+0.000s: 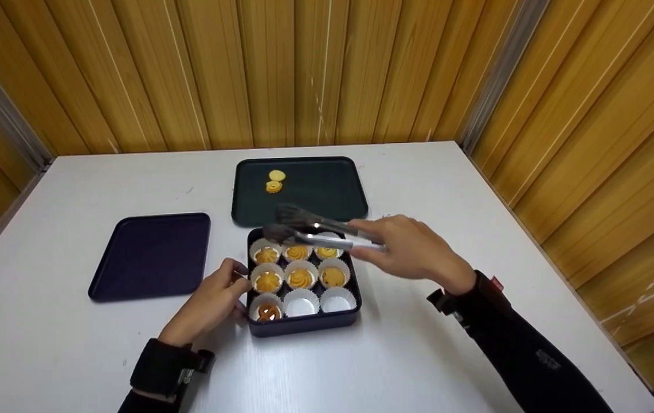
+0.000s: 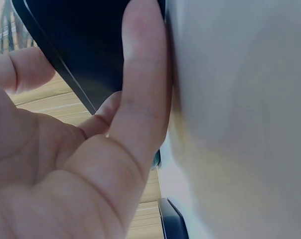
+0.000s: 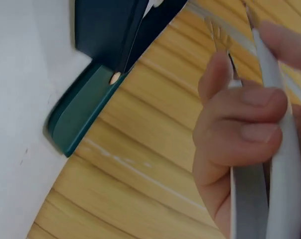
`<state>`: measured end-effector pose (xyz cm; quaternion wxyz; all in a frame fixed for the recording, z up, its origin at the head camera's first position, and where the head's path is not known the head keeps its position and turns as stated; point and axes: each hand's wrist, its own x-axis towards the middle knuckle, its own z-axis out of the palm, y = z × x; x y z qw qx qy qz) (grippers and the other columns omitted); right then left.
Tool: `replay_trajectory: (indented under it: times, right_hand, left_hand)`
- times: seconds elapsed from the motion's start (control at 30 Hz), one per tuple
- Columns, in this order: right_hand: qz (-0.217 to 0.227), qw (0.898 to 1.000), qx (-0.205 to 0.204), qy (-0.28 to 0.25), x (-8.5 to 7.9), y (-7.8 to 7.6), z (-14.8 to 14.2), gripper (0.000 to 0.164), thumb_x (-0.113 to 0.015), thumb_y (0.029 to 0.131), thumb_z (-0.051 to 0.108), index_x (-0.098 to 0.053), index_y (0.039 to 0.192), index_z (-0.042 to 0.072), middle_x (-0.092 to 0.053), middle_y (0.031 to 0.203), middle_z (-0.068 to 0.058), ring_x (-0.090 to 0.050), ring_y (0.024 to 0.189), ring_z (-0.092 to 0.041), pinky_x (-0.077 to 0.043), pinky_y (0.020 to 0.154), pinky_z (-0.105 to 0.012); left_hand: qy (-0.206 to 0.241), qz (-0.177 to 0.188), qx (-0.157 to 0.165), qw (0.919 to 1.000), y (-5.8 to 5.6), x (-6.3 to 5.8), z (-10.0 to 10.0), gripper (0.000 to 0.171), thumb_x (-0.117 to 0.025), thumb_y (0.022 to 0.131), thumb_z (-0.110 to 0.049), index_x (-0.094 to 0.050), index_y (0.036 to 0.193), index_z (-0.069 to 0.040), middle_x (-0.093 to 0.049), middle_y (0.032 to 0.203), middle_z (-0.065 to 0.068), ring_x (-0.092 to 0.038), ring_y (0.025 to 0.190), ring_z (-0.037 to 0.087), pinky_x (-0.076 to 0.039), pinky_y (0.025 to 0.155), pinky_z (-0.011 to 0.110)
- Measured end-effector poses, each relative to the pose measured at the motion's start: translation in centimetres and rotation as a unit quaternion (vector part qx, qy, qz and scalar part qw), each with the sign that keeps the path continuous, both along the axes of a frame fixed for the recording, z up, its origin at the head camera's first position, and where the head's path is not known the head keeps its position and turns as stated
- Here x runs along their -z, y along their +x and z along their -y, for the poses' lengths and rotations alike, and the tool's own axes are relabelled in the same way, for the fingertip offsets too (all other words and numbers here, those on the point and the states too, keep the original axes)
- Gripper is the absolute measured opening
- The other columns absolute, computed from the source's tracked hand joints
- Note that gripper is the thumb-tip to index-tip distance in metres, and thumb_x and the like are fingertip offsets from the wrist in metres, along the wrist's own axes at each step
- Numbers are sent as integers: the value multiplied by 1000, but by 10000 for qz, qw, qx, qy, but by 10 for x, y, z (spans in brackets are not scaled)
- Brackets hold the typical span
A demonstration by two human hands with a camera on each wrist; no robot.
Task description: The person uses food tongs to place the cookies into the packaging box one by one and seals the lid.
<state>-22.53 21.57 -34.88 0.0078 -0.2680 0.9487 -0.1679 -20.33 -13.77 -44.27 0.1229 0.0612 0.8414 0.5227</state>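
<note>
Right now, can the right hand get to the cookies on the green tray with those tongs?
Probably yes: the right hand holds the tongs, their tips look close to the near edge of the green tray, and nothing seems to block the way to the two cookies.

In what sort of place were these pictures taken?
Perhaps a small indoor work booth: wood-patterned walls stand behind and beside a white table, and a grey metal strip runs up the corner.

My head view: bright, even light, pale sheen on the desk, soft shadows beside the box. Tongs glint, motion-blurred at the far end. My left wrist view's hazy, desk washed out; right wrist view soft, greyish.
</note>
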Motion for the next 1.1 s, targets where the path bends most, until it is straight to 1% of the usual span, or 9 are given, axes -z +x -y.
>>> replay_trajectory:
  times: [0.13, 0.23, 0.27, 0.37, 0.4, 0.5, 0.6, 0.8, 1.1]
  right_hand:
    - [119, 9975, 684, -123, 3, -36, 6, 52, -62, 105, 48, -61, 151, 24, -70, 102, -7, -61, 80, -22, -48, 65, -37]
    - [184, 9945, 1027, 26, 9, -62, 15, 58, -61, 104, 50, -59, 153, 19, -73, 121, -12, -65, 90, -24, -52, 73, -41]
    - [205, 9938, 1084, 105, 12, -69, 18, 59, -61, 104, 49, -58, 153, 17, -72, 128, -13, -65, 94, -25, -53, 76, -42]
    - [364, 9909, 1272, 249, 19, -89, 28, 62, -62, 104, 49, -57, 154, 13, -69, 136, -16, -66, 97, -27, -54, 80, -45]
    - [408, 9902, 1308, 281, 21, -94, 30, 62, -62, 104, 49, -57, 154, 12, -69, 135, -17, -66, 96, -29, -55, 80, -46]
    - [485, 9884, 1404, 334, 27, -108, 38, 63, -63, 103, 49, -58, 152, 9, -69, 138, -17, -69, 108, -32, -58, 91, -50]
    - [518, 9875, 1443, 376, 32, -119, 45, 64, -62, 103, 49, -58, 152, 8, -65, 145, -17, -67, 123, -33, -55, 102, -52]
    - [543, 9853, 1526, 551, 37, -130, 58, 63, -62, 104, 48, -57, 152, 7, -66, 144, -17, -68, 119, -33, -56, 102, -51]
    - [299, 9838, 1524, 896, 37, -136, 73, 62, -60, 105, 48, -59, 151, 6, -62, 147, -19, -64, 130, -37, -54, 107, -51]
  left_hand:
    - [-62, 15, 7, 10000, 1, 1, 3, 27, -53, 105, -19, -52, 127, -3, -66, 122, 17, -70, 72, 24, -59, 71, 36]
    - [-60, 20, -6, 10000, 2, 1, 4, 26, -53, 105, -19, -52, 126, -3, -66, 121, 17, -69, 72, 24, -58, 70, 35]
    - [-50, 13, 2, 10000, 2, 1, 4, 26, -53, 105, -19, -52, 126, -3, -66, 121, 17, -69, 72, 24, -58, 70, 35]
    - [-20, 14, 10, 10000, 2, 0, 3, 27, -53, 105, -19, -52, 126, -3, -66, 122, 17, -70, 72, 24, -58, 70, 35]
    - [-18, 19, 8, 10000, 1, 0, 2, 27, -53, 105, -19, -52, 127, -3, -66, 123, 17, -70, 72, 24, -59, 69, 35]
    - [-22, 25, 14, 10000, 1, 0, 1, 28, -53, 105, -19, -52, 127, -3, -66, 123, 18, -70, 71, 24, -59, 69, 35]
    - [-12, 69, -16, 10000, 0, 0, 0, 28, -53, 104, -19, -52, 127, -3, -65, 124, 18, -71, 72, 24, -59, 69, 35]
    - [-31, 89, -24, 10000, -1, 0, 0, 30, -53, 104, -20, -52, 129, -3, -64, 127, 18, -71, 72, 24, -59, 69, 35]
    - [-86, 85, 13, 9999, 1, -2, -1, 30, -54, 104, -21, -51, 129, -3, -64, 129, 18, -71, 73, 24, -59, 71, 36]
